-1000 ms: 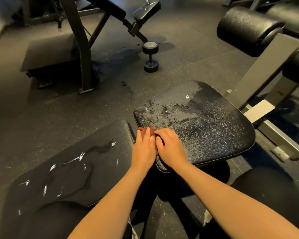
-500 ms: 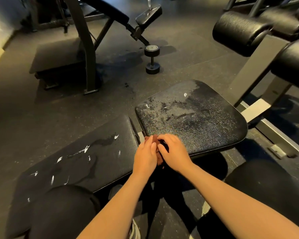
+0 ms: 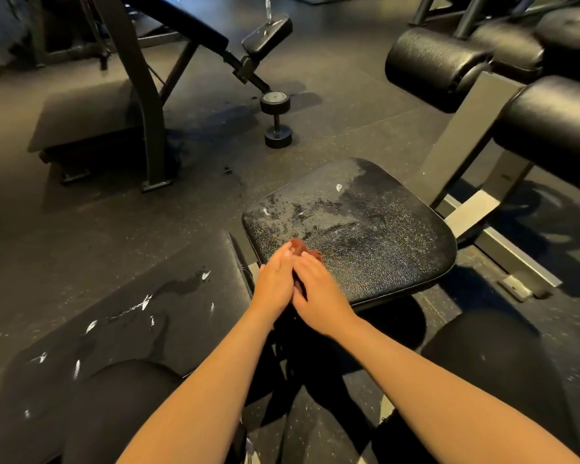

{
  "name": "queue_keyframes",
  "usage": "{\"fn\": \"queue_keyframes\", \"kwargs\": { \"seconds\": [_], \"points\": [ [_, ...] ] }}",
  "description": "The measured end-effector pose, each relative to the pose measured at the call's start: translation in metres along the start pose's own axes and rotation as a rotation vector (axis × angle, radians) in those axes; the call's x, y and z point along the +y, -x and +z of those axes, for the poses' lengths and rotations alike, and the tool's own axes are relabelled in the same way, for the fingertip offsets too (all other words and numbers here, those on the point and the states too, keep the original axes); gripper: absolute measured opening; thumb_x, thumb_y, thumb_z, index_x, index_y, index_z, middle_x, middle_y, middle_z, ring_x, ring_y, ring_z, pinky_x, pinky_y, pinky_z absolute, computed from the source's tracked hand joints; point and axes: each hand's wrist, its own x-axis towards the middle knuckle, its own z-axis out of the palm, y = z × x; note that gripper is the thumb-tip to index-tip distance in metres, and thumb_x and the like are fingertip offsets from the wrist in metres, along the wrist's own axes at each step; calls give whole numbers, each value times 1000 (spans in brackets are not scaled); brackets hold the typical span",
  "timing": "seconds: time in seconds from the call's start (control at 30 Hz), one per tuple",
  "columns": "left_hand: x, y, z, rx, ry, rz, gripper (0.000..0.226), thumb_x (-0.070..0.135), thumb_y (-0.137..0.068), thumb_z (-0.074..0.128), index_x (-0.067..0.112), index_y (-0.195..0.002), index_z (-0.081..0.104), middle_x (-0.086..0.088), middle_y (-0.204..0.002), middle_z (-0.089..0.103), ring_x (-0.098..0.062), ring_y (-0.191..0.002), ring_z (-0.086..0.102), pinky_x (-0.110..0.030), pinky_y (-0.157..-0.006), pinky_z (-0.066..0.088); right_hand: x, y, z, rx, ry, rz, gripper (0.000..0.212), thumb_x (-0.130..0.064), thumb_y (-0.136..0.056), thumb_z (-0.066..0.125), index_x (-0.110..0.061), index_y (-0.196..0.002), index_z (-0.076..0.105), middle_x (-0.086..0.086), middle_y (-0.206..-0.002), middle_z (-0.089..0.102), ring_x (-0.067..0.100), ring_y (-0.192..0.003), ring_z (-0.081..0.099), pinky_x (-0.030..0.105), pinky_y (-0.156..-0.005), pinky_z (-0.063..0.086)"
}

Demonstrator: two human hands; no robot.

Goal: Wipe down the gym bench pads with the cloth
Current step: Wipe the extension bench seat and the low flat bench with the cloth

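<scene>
Head view, hands first: how open, and on what?

Both nearly flat. Left hand (image 3: pixel 275 279) and right hand (image 3: pixel 319 291) side by side, touching along the inner edges, fingers stretched almost straight and pressed down on a reddish-brown cloth (image 3: pixel 298 245). No curl round it visible; thumbs hidden, so any pinch underneath impossible to tell.

And the cloth itself: lying where, pointing which way?

Bunched under the fingers at the near left corner of the seat pad (image 3: pixel 375 236), with a crumpled tip poking out past the fingertips, away from the body. Long axis roughly in line with the fingers, slanting away and slightly right. More of it showing dark in the slit between the palms.

Edges close by?

Just left of the hands, the narrow gap to the back pad (image 3: pixel 131 316), streaked with wet marks. Near rim of the seat pad directly beneath the wrists.

Room to move?

Plenty away and to the right: wet, speckled vinyl as far as the rounded far rim. Past the right side, a grey steel upright (image 3: pixel 462 135) and black roller pads (image 3: pixel 429 61). Dumbbell (image 3: pixel 277 118) on the floor, well beyond the far edge.
</scene>
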Motion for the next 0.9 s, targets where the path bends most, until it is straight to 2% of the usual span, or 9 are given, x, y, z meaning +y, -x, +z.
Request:
{"fn": "queue_keyframes", "kwargs": {
  "seconds": [0.07, 0.17, 0.3, 0.4, 0.5, 0.57, 0.73, 0.8, 0.9],
  "points": [
    [2, -1, -1, -2, -7, 17, 48, 42, -106, 27, 26, -143, 54, 8, -144, 57, -6, -132, 49, -35, -119, 31, 5, -4, 4, -27, 100, -25, 57, -24, -94, 45, -11, -150, 42, 4, -154, 41, 24, -150, 24, 38, -123, 21],
    [0, -3, -1, 10, -79, 67, 52, 41, -101, 24, 22, -136, 59, 2, -139, 60, -11, -131, 51, -38, -115, 37, 14, -14, -4, 18, 203, 13, 48, -18, -97, 50, -10, -144, 49, 6, -149, 46, 27, -149, 24, 44, -123, 21],
    [-5, 0, -4, 12, -254, 77, 47, 28, -109, 28, 13, -148, 49, -3, -154, 46, -17, -144, 38, -36, -120, 27, 27, -34, -25, 73, 285, 214, 47, -7, -96, 49, -7, -142, 48, 9, -150, 44, 31, -151, 17, 47, -124, 16],
    [-8, -6, -3, 47, -286, 102, 45, 26, -108, 30, 11, -143, 54, -5, -147, 53, -18, -137, 45, -26, -114, 29, 15, -38, -22, 25, 213, 220, 42, -10, -93, 45, -8, -134, 53, 7, -143, 51, 30, -149, 22, 46, -123, 16],
    [-9, -22, -2, 120, -272, 115, 56, 38, -101, 21, 15, -128, 65, -5, -128, 67, -21, -118, 59, -44, -106, 44, 5, -29, -15, -68, 148, 71, 33, -28, -97, 44, -21, -127, 55, -3, -137, 56, 25, -145, 30, 46, -121, 18],
    [-7, -29, 1, 113, -300, 144, 56, 36, -100, 22, 11, -123, 67, -7, -123, 68, -22, -113, 60, -45, -102, 45, 16, -30, -25, -112, 186, 58, 33, -35, -97, 48, -23, -127, 53, -3, -139, 54, 24, -148, 26, 45, -122, 20],
    [-4, -22, 18, 53, -283, 204, 44, 22, -106, 31, 0, -133, 57, -15, -133, 60, -23, -123, 51, -29, -106, 33, 45, -48, -66, 23, 186, 418, 24, -18, -93, 49, -13, -116, 53, 12, -155, 38, 23, -153, 13, 45, -124, 11],
    [-9, -19, 23, 93, -257, 201, 50, 27, -106, 27, 5, -143, 52, -9, -145, 54, -20, -135, 45, -34, -117, 29, 38, -47, -62, 41, 221, 423, 30, -20, -92, 46, -9, -119, 53, 10, -150, 43, 24, -150, 20, 46, -124, 11],
    [-13, -20, 26, 162, -163, 156, 44, 24, -109, 30, 11, -149, 46, -4, -152, 48, -16, -141, 40, -34, -121, 26, 18, -37, -39, 6, 209, 239, 29, -28, -94, 45, -12, -115, 57, 4, -131, 55, 22, -133, 40, 46, -117, 25]
  ]
}}
